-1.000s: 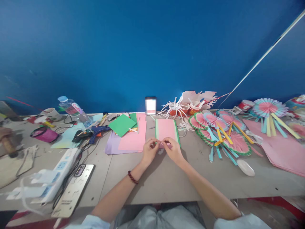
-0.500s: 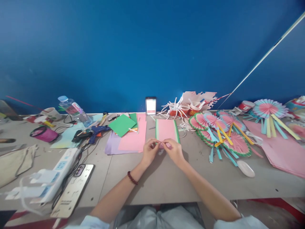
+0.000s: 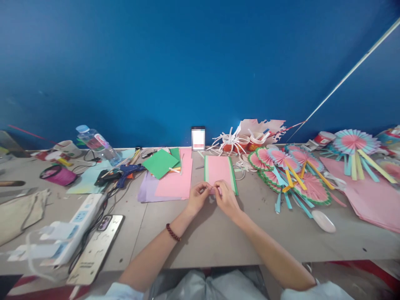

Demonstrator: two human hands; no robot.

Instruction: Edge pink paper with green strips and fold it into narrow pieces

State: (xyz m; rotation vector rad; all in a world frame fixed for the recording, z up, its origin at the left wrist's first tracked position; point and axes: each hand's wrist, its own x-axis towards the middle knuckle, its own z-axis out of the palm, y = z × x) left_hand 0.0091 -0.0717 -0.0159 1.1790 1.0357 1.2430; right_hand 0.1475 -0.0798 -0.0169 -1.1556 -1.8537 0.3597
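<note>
A pink paper sheet with green side strips (image 3: 219, 168) lies flat on the grey table (image 3: 218, 237), straight ahead of me. My left hand (image 3: 197, 197) and my right hand (image 3: 225, 196) meet at its near edge, fingers pinched on that edge close together. A dark red bead bracelet (image 3: 173, 232) sits on my left wrist. The fold under my fingertips is hidden by the fingers.
Pink, purple and green sheets (image 3: 170, 177) lie left of the paper, a glue gun (image 3: 120, 174), a power strip (image 3: 78, 218) and a phone (image 3: 95, 248) further left. Several pink paper fans (image 3: 289, 173) cover the right side. Paper cups (image 3: 239, 143) stand at the blue wall.
My hands have drawn a little closer together at the sheet's near edge. Nothing else on the table has moved.
</note>
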